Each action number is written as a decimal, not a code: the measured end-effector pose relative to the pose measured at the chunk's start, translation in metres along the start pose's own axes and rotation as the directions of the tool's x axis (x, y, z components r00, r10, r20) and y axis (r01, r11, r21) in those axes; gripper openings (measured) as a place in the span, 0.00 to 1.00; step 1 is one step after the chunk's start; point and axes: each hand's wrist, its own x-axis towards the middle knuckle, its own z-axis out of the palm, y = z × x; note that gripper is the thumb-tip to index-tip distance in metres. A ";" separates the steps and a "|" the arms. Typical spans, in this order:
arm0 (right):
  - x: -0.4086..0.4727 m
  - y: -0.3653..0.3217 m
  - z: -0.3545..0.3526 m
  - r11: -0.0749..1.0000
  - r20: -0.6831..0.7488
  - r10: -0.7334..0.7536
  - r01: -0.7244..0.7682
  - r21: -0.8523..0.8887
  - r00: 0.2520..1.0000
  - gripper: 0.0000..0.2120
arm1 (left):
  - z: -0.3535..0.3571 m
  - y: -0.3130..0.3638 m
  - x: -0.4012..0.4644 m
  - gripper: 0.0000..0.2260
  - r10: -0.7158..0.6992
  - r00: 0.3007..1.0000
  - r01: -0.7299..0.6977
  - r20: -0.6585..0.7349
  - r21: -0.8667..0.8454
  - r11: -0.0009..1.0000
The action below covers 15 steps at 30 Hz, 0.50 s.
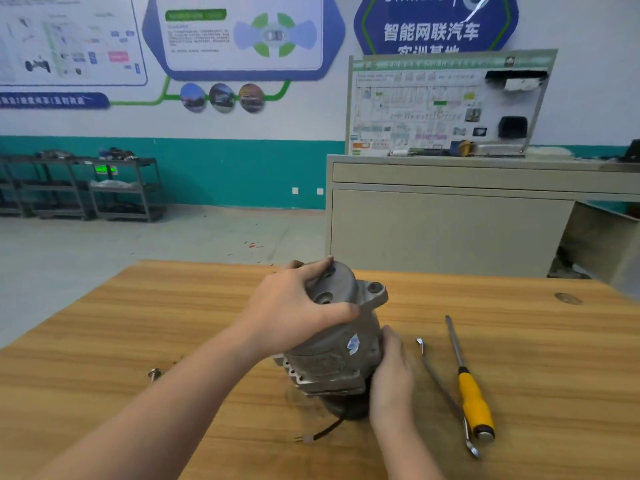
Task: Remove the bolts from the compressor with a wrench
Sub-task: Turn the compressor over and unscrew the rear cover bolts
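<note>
Now left hand grips compressor top – right hand flat against its side

I see the compressor standing near the middle of the counter, its cable trailing off its near end toward me. My left hand lies over its top; my right hand rests against its right flank. Right of that hand lies the wrench, and just beside it — farther right — the screwdriver, the two meeting at their near ends. A loose bolt sits well apart on the left. Behind the counter stands a cabinet, with a display board on top of it — shelving racks stand far left against the wall.
</note>
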 end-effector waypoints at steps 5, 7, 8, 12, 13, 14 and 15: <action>0.014 -0.021 -0.027 0.905 -0.064 -0.348 0.317 -0.285 0.935 0.22 | 0.037 -0.019 -0.022 0.39 0.055 0.997 -0.074 -0.061 -0.391 0.917; 0.017 -0.023 -0.035 0.802 -0.017 -0.478 0.428 -0.416 0.878 0.22 | 0.055 -0.031 -0.030 0.38 0.038 0.994 -0.082 -0.101 -0.485 0.871; 0.018 -0.025 -0.036 0.742 0.018 -0.533 0.477 -0.472 0.846 0.21 | 0.060 -0.036 -0.031 0.38 0.035 0.992 -0.092 -0.118 -0.517 0.851; 0.013 -0.026 -0.023 0.490 0.123 -0.682 0.575 -0.655 0.721 0.21 | 0.067 -0.061 -0.032 0.38 -0.032 0.995 -0.041 -0.097 -0.663 0.747; 0.012 -0.025 -0.019 0.450 0.140 -0.685 0.566 -0.691 0.715 0.20 | 0.067 -0.067 -0.032 0.38 -0.050 0.995 -0.024 -0.086 -0.694 0.720; 0.012 -0.024 -0.016 0.440 0.146 -0.671 0.549 -0.711 0.727 0.18 | 0.068 -0.071 -0.033 0.37 -0.056 0.995 -0.020 -0.084 -0.710 0.704; 0.011 -0.023 -0.014 0.448 0.145 -0.652 0.532 -0.718 0.744 0.16 | 0.067 -0.073 -0.033 0.37 -0.046 0.995 -0.026 -0.083 -0.710 0.704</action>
